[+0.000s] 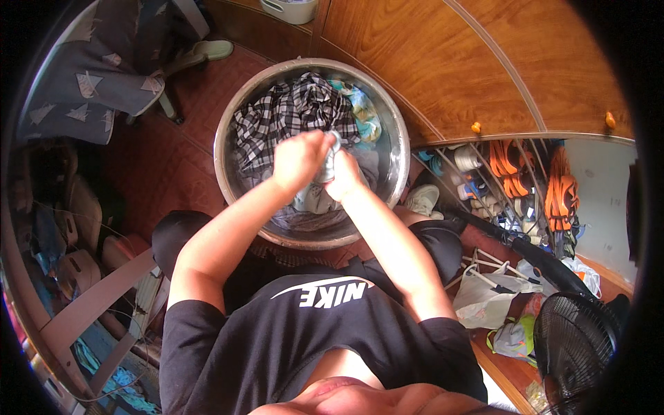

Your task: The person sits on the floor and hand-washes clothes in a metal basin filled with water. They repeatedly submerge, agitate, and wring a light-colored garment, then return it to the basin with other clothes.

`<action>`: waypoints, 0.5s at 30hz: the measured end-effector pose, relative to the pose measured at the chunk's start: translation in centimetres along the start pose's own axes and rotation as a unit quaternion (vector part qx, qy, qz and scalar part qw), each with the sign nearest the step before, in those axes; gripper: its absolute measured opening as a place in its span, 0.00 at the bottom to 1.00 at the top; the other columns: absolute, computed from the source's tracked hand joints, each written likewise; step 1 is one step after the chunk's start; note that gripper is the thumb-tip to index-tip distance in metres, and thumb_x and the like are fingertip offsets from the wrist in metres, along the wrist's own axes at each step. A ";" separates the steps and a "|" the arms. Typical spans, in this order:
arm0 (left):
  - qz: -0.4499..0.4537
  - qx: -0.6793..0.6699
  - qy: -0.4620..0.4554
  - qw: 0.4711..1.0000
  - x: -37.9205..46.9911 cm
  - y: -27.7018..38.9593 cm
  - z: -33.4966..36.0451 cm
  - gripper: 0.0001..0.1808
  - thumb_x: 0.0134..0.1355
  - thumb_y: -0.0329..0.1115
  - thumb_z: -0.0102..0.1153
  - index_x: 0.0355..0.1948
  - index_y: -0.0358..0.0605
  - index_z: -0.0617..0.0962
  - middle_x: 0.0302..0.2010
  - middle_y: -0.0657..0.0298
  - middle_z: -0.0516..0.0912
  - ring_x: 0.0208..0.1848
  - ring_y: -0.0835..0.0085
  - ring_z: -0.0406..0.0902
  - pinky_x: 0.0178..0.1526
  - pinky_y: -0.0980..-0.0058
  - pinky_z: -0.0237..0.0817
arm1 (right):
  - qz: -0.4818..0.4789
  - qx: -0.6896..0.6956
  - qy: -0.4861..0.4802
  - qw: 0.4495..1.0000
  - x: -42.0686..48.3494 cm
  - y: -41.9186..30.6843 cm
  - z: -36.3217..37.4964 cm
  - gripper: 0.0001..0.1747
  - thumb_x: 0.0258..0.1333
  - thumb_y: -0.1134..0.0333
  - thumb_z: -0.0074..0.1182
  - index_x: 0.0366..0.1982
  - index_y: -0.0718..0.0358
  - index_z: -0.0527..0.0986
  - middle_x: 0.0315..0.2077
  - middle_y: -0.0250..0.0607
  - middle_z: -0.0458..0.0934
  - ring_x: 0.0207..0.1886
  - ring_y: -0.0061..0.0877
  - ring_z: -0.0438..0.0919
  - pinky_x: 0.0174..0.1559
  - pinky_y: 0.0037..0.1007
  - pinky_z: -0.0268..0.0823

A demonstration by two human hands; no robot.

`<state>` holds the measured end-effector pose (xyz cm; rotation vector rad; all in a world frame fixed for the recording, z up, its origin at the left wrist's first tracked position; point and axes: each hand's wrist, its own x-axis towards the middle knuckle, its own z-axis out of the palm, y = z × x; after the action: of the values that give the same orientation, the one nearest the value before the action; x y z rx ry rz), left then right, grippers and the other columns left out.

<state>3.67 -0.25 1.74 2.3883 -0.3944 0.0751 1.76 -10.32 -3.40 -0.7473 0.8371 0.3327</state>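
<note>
Both hands are closed on a twisted light grey cloth (pixel 328 167) above a large round metal basin (pixel 224 155). My left hand (pixel 301 158) grips it from the left, with some motion blur. My right hand (pixel 342 176) holds it just beside, lower and to the right. Beneath them, the basin holds a black-and-white checked garment (pixel 290 109) heaped at the far side. A turquoise patterned cloth (pixel 365 111) lies along the far right wall. Dark grey fabric (pixel 298 220) sits at the near side, partly hidden by my forearms. Some water seems to stand at the right.
Wooden cabinet doors (pixel 415 57) rise beyond the basin. Right of it are a shoe rack with several shoes (pixel 467 158) and a black fan (pixel 576 347). A cloth-draped chair (pixel 93 98) stands at far left, near a pale slipper (pixel 213 50). A metal frame (pixel 93 295) lies left.
</note>
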 end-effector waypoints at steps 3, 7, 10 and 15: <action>0.254 -0.019 -0.081 0.964 -1.2 0.2 0.4 0.16 0.55 0.44 0.57 0.17 0.47 0.72 0.15 0.57 0.74 0.17 0.61 0.75 0.20 0.66 0.65 | 0.022 0.027 -0.143 0.989 0.2 -0.5 -0.5 0.24 0.59 0.48 0.47 0.13 0.48 0.59 0.12 0.21 0.57 0.18 0.15 0.61 0.24 0.21 0.55; 0.120 0.031 0.017 0.992 -1.8 -1.1 1.1 0.17 0.57 0.45 0.55 0.18 0.47 0.73 0.18 0.58 0.76 0.19 0.62 0.76 0.21 0.66 0.65 | -0.025 -0.042 0.014 0.999 0.9 -0.6 -1.0 0.21 0.60 0.48 0.46 0.19 0.55 0.68 0.16 0.22 0.66 0.20 0.13 0.63 0.23 0.20 0.56; -0.034 0.073 -0.083 0.993 -0.6 -3.6 1.3 0.15 0.60 0.47 0.49 0.32 0.45 0.71 0.24 0.55 0.80 0.28 0.56 0.78 0.28 0.61 0.67 | -0.205 -0.286 0.093 0.932 1.6 -0.9 -1.9 0.20 0.60 0.53 0.47 0.26 0.63 0.73 0.20 0.30 0.76 0.24 0.25 0.73 0.28 0.28 0.64; 0.086 0.153 -0.086 0.981 -2.0 -5.3 3.2 0.12 0.60 0.41 0.48 0.40 0.47 0.68 0.28 0.56 0.78 0.29 0.58 0.78 0.28 0.63 0.69 | -0.418 -0.567 0.051 0.708 2.2 0.4 -2.7 0.06 0.55 0.69 0.48 0.32 0.66 0.71 0.25 0.51 0.77 0.30 0.43 0.77 0.34 0.36 0.68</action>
<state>3.18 1.95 -4.36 2.6668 -0.7170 0.0077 1.46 -12.00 -6.41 -2.2293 0.2130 -0.0768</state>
